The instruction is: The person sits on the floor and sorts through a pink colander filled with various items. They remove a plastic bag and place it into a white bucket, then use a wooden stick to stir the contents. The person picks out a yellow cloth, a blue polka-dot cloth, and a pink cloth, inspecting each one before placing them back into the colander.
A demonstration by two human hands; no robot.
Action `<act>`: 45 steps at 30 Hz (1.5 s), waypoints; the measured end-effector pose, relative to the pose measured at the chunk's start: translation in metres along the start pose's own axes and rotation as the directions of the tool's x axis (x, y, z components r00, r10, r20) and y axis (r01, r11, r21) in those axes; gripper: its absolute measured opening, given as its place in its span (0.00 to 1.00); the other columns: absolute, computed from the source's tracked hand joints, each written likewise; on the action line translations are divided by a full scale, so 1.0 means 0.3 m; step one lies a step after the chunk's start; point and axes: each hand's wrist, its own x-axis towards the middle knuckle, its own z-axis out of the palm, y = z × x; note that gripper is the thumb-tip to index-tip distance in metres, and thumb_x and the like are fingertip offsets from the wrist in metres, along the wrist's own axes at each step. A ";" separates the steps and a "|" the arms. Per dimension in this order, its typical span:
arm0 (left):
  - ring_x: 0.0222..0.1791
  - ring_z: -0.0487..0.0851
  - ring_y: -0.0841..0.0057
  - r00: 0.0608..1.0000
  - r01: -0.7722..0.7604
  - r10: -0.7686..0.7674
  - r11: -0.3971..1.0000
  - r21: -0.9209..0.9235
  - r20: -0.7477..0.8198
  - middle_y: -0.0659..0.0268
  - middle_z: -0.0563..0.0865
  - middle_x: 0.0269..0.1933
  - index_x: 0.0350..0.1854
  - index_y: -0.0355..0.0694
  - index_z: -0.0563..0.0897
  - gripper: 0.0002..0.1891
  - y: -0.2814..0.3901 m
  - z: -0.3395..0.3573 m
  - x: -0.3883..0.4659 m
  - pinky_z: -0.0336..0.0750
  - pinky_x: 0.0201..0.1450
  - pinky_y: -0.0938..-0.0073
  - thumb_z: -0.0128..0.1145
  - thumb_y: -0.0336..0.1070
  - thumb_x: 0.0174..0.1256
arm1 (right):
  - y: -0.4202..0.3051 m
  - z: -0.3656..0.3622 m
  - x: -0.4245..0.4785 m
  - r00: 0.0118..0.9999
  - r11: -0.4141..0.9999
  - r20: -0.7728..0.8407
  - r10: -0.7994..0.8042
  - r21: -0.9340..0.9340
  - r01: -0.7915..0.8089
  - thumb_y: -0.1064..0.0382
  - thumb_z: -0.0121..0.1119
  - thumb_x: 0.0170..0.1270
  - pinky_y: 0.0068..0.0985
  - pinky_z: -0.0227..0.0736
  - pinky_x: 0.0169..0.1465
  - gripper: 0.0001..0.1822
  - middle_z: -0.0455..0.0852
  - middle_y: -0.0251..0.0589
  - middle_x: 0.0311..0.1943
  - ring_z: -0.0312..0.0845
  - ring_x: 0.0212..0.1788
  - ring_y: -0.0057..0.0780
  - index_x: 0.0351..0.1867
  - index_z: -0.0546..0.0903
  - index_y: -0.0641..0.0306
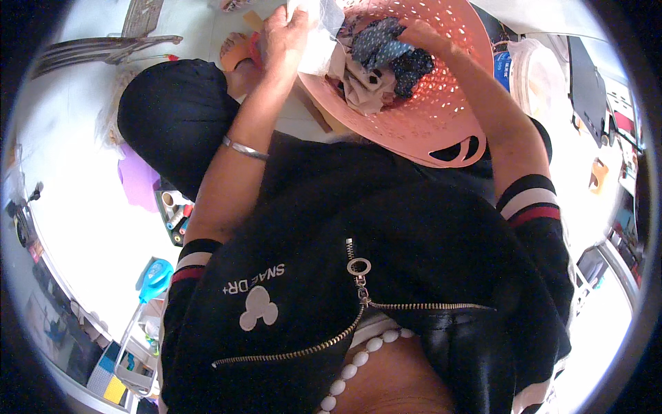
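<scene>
My left hand [287, 33] is closed on a white sheet-like piece [318, 46], perhaps cloth or plastic, at the left rim of a pink perforated plastic basket [398, 137]. My right hand [425, 37] reaches over the basket's right side, its fingers gripping a dark blue polka-dot fabric [380, 44]. The fingertips are partly hidden in the folds. Beneath lie a beige fabric with dark spots [367, 85] and a black dotted fabric [411, 70]. The basket tilts toward me, with its handle opening [455, 151] near my lap.
Left of my knee lie a purple item [137, 176] and a tray of thread spools [176, 217]. A blue plastic tool [155, 279] lies farther down. Chair-like dark bars [103, 52] stand upper left. A white bucket-like container [532, 77] stands right of the basket.
</scene>
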 end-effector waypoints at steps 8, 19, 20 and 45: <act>0.35 0.80 0.79 0.998 -0.046 0.049 0.996 -0.075 0.033 0.63 0.83 0.38 0.45 0.32 0.77 0.16 -0.010 -0.001 0.010 0.75 0.39 0.77 0.52 0.41 0.65 | 0.051 -0.317 -0.177 0.809 0.832 -0.354 -0.470 0.129 0.540 0.62 0.48 0.58 0.29 0.66 0.42 0.08 0.79 0.36 0.28 0.72 0.30 0.32 0.36 0.78 0.57; 0.33 0.79 0.73 0.993 -0.104 0.081 0.945 0.309 0.087 0.60 0.82 0.34 0.41 0.31 0.76 0.14 0.023 -0.010 -0.006 0.73 0.37 0.73 0.52 0.39 0.61 | -0.059 -0.487 -0.354 0.748 0.909 -0.640 -0.176 0.185 0.373 0.67 0.55 0.54 0.24 0.73 0.43 0.06 0.85 0.35 0.33 0.80 0.36 0.25 0.34 0.79 0.64; 0.32 0.80 0.65 0.990 -0.137 0.118 0.948 0.287 0.082 0.55 0.82 0.32 0.36 0.32 0.76 0.14 0.014 -0.007 -0.009 0.73 0.35 0.68 0.53 0.41 0.59 | -0.065 -0.488 -0.377 0.732 0.938 -0.670 -0.123 0.163 0.307 0.68 0.53 0.57 0.24 0.72 0.44 0.06 0.85 0.34 0.34 0.80 0.39 0.25 0.35 0.80 0.62; 0.46 0.79 0.75 0.943 0.057 0.105 0.884 -0.464 0.316 0.67 0.81 0.44 0.49 0.39 0.76 0.24 0.289 0.198 -0.141 0.71 0.53 0.73 0.63 0.22 0.45 | -0.357 -0.502 -0.442 0.977 -0.580 -0.208 -0.045 0.802 0.144 0.68 0.45 0.58 0.28 0.73 0.47 0.12 0.83 0.41 0.40 0.77 0.44 0.29 0.40 0.78 0.67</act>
